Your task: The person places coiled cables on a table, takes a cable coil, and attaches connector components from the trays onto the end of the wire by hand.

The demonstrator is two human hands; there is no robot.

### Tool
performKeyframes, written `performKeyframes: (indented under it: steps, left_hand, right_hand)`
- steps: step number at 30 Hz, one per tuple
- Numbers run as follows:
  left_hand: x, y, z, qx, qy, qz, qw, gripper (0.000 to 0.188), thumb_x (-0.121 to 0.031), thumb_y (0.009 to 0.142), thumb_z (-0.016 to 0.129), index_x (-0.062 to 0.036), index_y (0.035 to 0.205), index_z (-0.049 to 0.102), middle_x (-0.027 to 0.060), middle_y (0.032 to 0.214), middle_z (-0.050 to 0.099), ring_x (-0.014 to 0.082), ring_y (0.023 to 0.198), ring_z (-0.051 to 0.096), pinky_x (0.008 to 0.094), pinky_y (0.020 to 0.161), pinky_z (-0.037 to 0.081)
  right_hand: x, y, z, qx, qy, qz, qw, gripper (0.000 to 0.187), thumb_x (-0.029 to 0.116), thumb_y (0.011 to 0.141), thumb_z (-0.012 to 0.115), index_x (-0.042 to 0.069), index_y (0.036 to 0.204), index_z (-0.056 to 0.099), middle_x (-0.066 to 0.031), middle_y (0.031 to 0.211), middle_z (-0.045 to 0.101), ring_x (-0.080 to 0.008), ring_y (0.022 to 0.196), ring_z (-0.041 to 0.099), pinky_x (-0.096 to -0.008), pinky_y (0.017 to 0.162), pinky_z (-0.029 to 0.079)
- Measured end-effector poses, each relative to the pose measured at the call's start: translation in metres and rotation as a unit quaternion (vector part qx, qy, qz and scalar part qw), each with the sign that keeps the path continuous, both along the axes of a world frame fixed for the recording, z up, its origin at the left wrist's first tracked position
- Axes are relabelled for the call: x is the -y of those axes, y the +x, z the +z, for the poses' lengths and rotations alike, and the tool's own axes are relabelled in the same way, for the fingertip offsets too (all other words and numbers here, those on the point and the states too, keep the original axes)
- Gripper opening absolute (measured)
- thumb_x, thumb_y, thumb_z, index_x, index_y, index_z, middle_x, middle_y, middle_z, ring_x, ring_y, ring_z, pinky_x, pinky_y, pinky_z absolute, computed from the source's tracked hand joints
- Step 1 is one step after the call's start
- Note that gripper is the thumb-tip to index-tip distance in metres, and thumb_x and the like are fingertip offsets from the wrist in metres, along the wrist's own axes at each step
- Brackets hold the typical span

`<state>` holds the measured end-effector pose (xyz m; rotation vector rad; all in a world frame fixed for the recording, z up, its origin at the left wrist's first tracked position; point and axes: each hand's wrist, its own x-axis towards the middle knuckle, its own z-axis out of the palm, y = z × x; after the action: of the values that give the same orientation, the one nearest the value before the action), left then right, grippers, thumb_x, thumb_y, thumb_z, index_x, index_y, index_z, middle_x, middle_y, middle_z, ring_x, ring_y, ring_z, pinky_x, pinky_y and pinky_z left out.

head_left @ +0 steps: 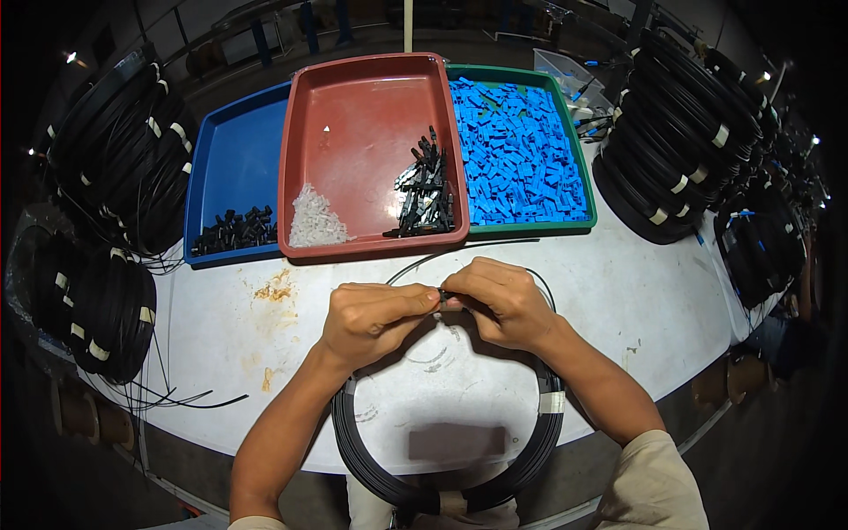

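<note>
Both turned inward, your left hand (375,321) and right hand (502,305) pinch a small black piece (445,296); rectangular red plastic tray (362,168) beyond

White tabletop (225,331) leaves room outside the left hand (375,318) and right hand (503,305), while the red tray (367,119) blocks straight ahead and stacked black cable coils (124,168) hem both sides.

A white, brown-stained desk (216,331) stands brightly lit, its surroundings dim. Small lamps (71,57) glow at far left and right; a pale post (408,25) rises behind.
</note>
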<state>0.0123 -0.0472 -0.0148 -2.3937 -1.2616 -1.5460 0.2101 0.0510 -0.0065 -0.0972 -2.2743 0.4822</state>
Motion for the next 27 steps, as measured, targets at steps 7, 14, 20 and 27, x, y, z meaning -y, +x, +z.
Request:
performKeyframes:
  steps: [7, 14, 20, 27]
  left_hand:
    - [0.004, 0.003, 0.009, -0.042, -0.010, 0.006, 0.999, 0.020, 0.002, 0.071, 0.081, -0.0011, 0.090, 0.077, 0.0119, 0.090, 0.077, 0.0226, 0.071, 0.075, 0.0287, 0.062, 0.060]
    - [0.001, 0.003, 0.002, 0.023, -0.009, 0.008, 1.000, 0.020, 0.001, 0.070, 0.082, -0.0007, 0.089, 0.077, 0.0119, 0.089, 0.077, 0.0231, 0.074, 0.076, 0.0287, 0.064, 0.061]
    - [0.002, 0.004, 0.010, -0.031, -0.028, 0.004, 0.999, 0.019, 0.002, 0.071, 0.082, -0.0008, 0.088, 0.077, 0.0119, 0.088, 0.077, 0.0216, 0.076, 0.076, 0.0267, 0.068, 0.061]
    - [0.002, 0.005, 0.003, 0.071, -0.053, 0.020, 0.996, 0.017, 0.007, 0.071, 0.081, 0.0009, 0.086, 0.077, 0.0153, 0.085, 0.076, 0.0241, 0.075, 0.076, 0.0297, 0.069, 0.061]
  right_hand:
    - [-0.001, 0.004, 0.000, -0.015, 0.032, -0.019, 0.999, 0.024, 0.000, 0.075, 0.073, 0.000, 0.097, 0.064, -0.0124, 0.078, 0.061, -0.0312, 0.071, 0.061, -0.0396, 0.063, 0.049]
    - [0.003, -0.001, 0.001, -0.015, -0.017, -0.018, 1.000, 0.024, -0.002, 0.072, 0.072, 0.001, 0.095, 0.065, -0.0119, 0.077, 0.062, -0.0308, 0.069, 0.061, -0.0389, 0.061, 0.049]
    - [0.001, 0.005, 0.000, -0.014, 0.020, -0.020, 1.000, 0.021, -0.001, 0.075, 0.073, 0.001, 0.094, 0.065, -0.0116, 0.076, 0.063, -0.0300, 0.068, 0.062, -0.0382, 0.060, 0.049]
    - [0.005, -0.004, 0.001, -0.055, 0.003, -0.047, 0.997, 0.021, 0.000, 0.071, 0.073, 0.001, 0.091, 0.066, -0.0098, 0.072, 0.062, -0.0284, 0.065, 0.062, -0.0368, 0.057, 0.049]
